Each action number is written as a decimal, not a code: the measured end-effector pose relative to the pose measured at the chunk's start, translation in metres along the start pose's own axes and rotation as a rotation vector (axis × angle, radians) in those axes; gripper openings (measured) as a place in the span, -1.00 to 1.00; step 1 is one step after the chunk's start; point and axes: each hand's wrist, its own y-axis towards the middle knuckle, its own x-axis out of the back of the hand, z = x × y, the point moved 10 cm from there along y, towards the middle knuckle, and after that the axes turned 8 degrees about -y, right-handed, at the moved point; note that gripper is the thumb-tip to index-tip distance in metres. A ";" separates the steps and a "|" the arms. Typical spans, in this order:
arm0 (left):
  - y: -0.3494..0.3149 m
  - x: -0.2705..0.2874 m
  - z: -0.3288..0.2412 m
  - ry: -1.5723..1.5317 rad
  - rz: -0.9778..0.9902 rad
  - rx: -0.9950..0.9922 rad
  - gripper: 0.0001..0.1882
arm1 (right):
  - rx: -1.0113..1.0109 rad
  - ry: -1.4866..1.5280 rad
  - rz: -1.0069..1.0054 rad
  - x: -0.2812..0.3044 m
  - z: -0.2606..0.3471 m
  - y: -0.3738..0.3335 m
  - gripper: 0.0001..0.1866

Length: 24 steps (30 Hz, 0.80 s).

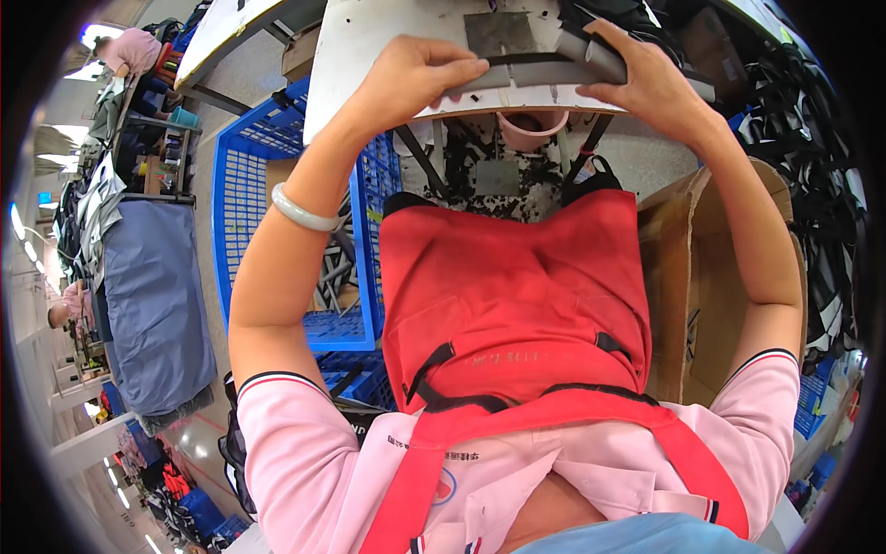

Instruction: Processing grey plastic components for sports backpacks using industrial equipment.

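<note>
A grey strip of material with a black edge (531,74) stretches between my hands over the near edge of the white table (355,55). My left hand (411,81) is closed, pinching the strip's left end between thumb and fingers. At the other end, my right hand (653,88) curls its thumb and fingers round a folded or rolled grey part (604,61) of what looks like the same material. Just beyond the strip, a square dark metal plate (498,33) lies set in the tabletop. Black material (623,17) is heaped beyond my right hand.
A blue plastic crate (221,231) with grey strips inside stands at my left. An open cardboard box (666,277) is at my right, near hanging black and grey pieces (803,166). Below the table are a pink bucket (526,138) and scattered black scraps. Other people sit far left.
</note>
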 end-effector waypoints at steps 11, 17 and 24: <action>0.044 0.020 -0.030 0.258 -0.211 -0.262 -0.66 | -0.123 -0.115 -0.032 0.010 -0.042 0.030 -0.13; 0.051 0.026 -0.026 0.207 -0.207 -0.252 -0.66 | -0.029 -0.204 0.017 0.010 -0.037 0.043 -0.11; 0.057 0.027 -0.021 0.151 -0.187 -0.214 -0.72 | -0.055 -0.157 0.030 0.019 -0.033 0.048 -0.12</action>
